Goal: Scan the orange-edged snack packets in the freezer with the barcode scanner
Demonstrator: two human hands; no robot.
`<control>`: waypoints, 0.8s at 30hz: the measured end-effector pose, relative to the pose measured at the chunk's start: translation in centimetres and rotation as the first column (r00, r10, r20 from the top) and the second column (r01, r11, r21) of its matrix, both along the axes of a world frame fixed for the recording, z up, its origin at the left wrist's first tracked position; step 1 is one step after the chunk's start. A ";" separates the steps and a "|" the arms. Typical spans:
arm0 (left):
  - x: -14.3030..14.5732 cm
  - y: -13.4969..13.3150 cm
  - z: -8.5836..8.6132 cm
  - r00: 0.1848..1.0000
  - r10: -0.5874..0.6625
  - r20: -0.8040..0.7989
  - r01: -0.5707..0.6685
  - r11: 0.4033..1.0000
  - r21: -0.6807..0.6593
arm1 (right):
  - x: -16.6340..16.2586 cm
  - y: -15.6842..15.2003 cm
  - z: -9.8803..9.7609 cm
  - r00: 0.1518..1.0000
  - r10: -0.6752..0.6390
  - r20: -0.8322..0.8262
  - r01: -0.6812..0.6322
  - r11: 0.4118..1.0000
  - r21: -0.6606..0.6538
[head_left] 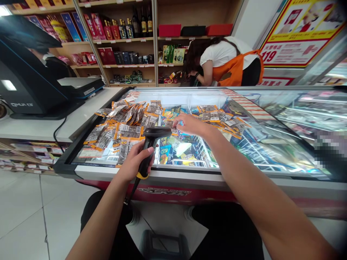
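My left hand (138, 159) is wrapped around the grip of a black barcode scanner (155, 132) with a yellow-trimmed base. A cord runs down from its handle. The scanner's head points right, toward my right hand (187, 123), whose fingers are curled and pinch a small snack packet (169, 124); part of that packet is hidden behind the scanner. Many clear, orange-edged snack packets (127, 131) lie heaped on the freezer's glass top to the left. A second group of the same packets (217, 116) is spread out to the right of my right hand.
Below the glass of the chest freezer (187, 174) are wire baskets with colourful bags (187, 151). A checkout machine (35, 79) stands on the white counter (78, 122) at left. Behind the freezer, a person in an orange apron (235, 70) bends by stocked shelves (130, 39).
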State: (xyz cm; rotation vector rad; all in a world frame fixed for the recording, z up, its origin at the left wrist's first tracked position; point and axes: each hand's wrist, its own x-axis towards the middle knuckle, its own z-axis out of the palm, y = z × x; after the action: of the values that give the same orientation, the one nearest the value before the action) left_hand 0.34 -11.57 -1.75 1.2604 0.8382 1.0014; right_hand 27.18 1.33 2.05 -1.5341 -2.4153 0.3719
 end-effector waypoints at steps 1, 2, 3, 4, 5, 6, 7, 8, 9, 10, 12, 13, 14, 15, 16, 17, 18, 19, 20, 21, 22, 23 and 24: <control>0.0 0.0 -0.1 1.000 0.018 0.016 -0.018 1.000 0.000 | 0.4 0.1 0.1 0.996 -0.075 0.055 0.074 0.997 0.017; 0.0 0.1 -0.2 0.999 0.033 0.034 -0.033 0.999 -0.002 | 0.8 0.2 0.1 0.980 -0.166 0.112 0.161 0.986 0.052; 0.0 0.1 -0.2 0.998 0.044 0.053 -0.044 0.999 -0.006 | 1.2 0.3 0.1 0.955 -0.254 0.153 0.240 0.965 0.102; 0.0 0.1 -0.3 0.996 0.049 0.072 -0.049 0.999 -0.009 | 1.6 0.4 0.0 0.935 -0.314 0.165 0.289 0.944 0.158; 0.0 0.2 -0.3 0.995 0.052 0.088 -0.051 0.999 -0.009 | 1.8 0.4 -0.1 0.931 -0.331 0.151 0.298 0.932 0.206; 0.0 0.2 -0.4 0.994 0.050 0.097 -0.050 0.999 -0.008 | 1.9 0.5 -0.3 0.947 -0.298 0.118 0.265 0.935 0.234; 0.0 0.2 -0.4 0.994 0.048 0.101 -0.047 0.999 -0.008 | 1.9 0.5 -0.5 0.972 -0.220 0.082 0.196 0.952 0.236; 0.1 0.2 -0.4 0.994 0.045 0.099 -0.045 0.999 -0.007 | 1.6 0.5 -0.7 0.991 -0.120 0.056 0.106 0.971 0.212; 0.1 0.2 -0.4 0.994 0.044 0.096 -0.043 0.999 -0.005 | 1.3 0.5 -0.9 0.999 -0.027 0.044 0.019 0.985 0.173; 0.1 0.2 -0.4 0.995 0.044 0.093 -0.044 0.999 -0.003 | 0.9 0.4 -1.1 0.998 0.042 0.047 -0.048 0.991 0.128; 0.1 0.2 -0.4 0.995 0.041 0.089 -0.041 0.999 0.001 | 0.2 0.4 -1.2 0.993 0.079 0.085 -0.084 0.995 0.062; 0.1 0.2 -0.4 0.996 0.037 0.085 -0.038 0.999 0.004 | 0.1 0.4 -1.2 0.992 0.046 0.115 -0.052 0.997 0.051; 0.1 0.2 -0.4 0.996 0.030 0.079 -0.031 1.000 0.006 | 0.1 0.3 -1.1 0.989 -0.012 0.150 0.004 0.999 0.052; 0.1 0.2 -0.4 0.997 0.021 0.072 -0.022 1.000 0.009 | 0.2 0.3 -0.9 0.978 -0.085 0.191 0.074 0.995 0.066; 0.1 0.1 -0.4 0.998 0.013 0.064 -0.013 1.000 0.012 | 0.3 0.3 -0.8 0.957 -0.170 0.236 0.152 0.984 0.092; 0.1 0.1 -0.3 0.998 0.006 0.056 -0.007 1.000 0.016 | 0.5 0.2 -0.6 0.925 -0.258 0.278 0.231 0.965 0.128; 0.0 0.1 -0.3 0.999 -0.001 0.048 0.000 1.000 0.018 | 0.6 0.2 -0.5 0.890 -0.338 0.306 0.296 0.939 0.176; 0.0 0.1 -0.3 0.999 -0.007 0.041 0.006 1.000 0.020 | 0.5 0.1 -0.5 0.865 -0.396 0.309 0.336 0.913 0.232; 0.0 0.1 -0.2 0.999 -0.013 0.036 0.013 1.000 0.022 | 0.2 0.0 -0.5 0.860 -0.428 0.278 0.351 0.892 0.287; 0.1 0.0 -0.2 0.999 -0.019 0.031 0.018 1.000 0.025 | -0.3 -0.1 -0.7 0.881 -0.423 0.214 0.342 0.880 0.329; 0.1 0.0 -0.2 0.999 -0.026 0.027 0.025 0.999 0.028 | -1.1 -0.1 -1.0 0.918 -0.373 0.133 0.307 0.882 0.356; 0.1 0.0 -0.1 0.999 -0.031 0.024 0.030 0.999 0.031 | -2.1 -0.1 -1.4 0.957 -0.286 0.050 0.248 0.894 0.374; 0.1 0.0 -0.1 0.999 -0.034 0.022 0.033 0.999 0.035 | -3.2 0.0 -1.9 0.986 -0.168 -0.016 0.161 0.911 0.379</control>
State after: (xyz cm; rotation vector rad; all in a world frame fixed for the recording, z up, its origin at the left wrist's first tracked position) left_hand 0.45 -11.53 -1.86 1.2867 0.7830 1.0050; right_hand 23.99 1.30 0.16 -1.5453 -2.1814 -0.1394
